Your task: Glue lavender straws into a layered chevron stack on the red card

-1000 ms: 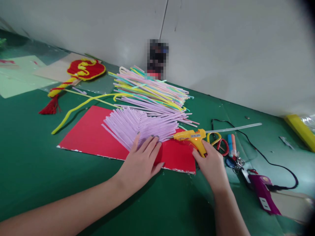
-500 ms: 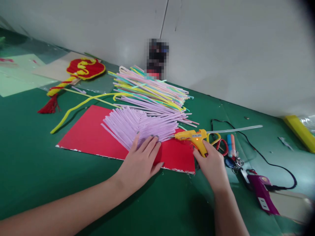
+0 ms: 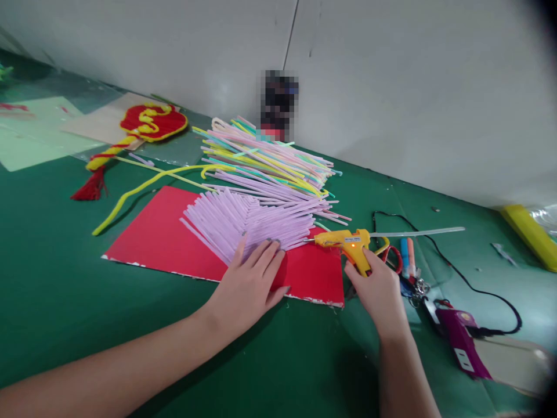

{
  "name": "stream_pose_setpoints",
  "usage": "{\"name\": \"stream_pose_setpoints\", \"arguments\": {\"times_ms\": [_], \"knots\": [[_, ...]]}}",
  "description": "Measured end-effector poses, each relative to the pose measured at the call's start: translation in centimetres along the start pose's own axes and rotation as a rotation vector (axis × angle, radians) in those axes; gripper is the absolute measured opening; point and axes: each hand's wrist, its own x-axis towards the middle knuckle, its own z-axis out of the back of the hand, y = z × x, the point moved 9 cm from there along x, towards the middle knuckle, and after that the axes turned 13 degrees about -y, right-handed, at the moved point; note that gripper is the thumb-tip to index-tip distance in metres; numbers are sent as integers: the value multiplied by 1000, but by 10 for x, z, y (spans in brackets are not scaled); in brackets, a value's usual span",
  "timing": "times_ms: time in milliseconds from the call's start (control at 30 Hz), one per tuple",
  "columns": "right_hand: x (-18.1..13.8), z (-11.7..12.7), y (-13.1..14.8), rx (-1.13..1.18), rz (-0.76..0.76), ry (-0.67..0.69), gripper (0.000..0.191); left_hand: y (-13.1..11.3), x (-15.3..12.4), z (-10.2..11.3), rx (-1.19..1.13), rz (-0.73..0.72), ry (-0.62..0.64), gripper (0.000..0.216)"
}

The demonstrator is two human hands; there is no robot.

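My left hand (image 3: 250, 285) lies flat with its fingers spread on the near edge of a heart of lilac straws (image 3: 243, 223) glued to a red card (image 3: 165, 241). My right hand (image 3: 380, 293) is closed round the handle of a yellow glue gun (image 3: 348, 242), whose nozzle points left at the right edge of the straw heart. A clear glue stick (image 3: 420, 233) juts out of the gun's back. Behind the card lies a loose heap of pastel straws (image 3: 265, 159).
A yellow pipe cleaner (image 3: 134, 191) curves left of the card. A red and yellow tasselled ornament (image 3: 143, 125) lies at the back left. Right of the gun are scissors (image 3: 394, 257), pens (image 3: 408, 255), keys, a black cord (image 3: 456, 270) and a purple power plug (image 3: 461, 342).
The glue gun and my right hand have shifted slightly to the right, away from the straw heart. My left hand stays pressed in place.
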Motion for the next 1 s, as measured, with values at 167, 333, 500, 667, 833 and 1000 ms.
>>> {"name": "stream_pose_setpoints", "arguments": {"times_ms": [167, 333, 500, 667, 833, 1000], "knots": [[2, 2, -7, -29, -38, -28, 44, 4, 14, 14, -8, -14, -63, 36], [5, 3, -12, -30, -23, -61, 45, 18, 44, 6, -60, 29, -25, 16], [8, 2, -17, -20, -65, -73, 43, 21, 68, -11, -140, 42, 15, 11], [10, 3, -19, -3, -91, -91, 44, 23, 78, -23, -228, 65, 61, 8], [10, 8, -16, 45, -110, -98, 39, 31, 77, -32, -329, 148, 105, 8], [14, 9, -25, -6, -189, -116, 46, 37, 74, -36, -383, 220, 127, 7]]}}
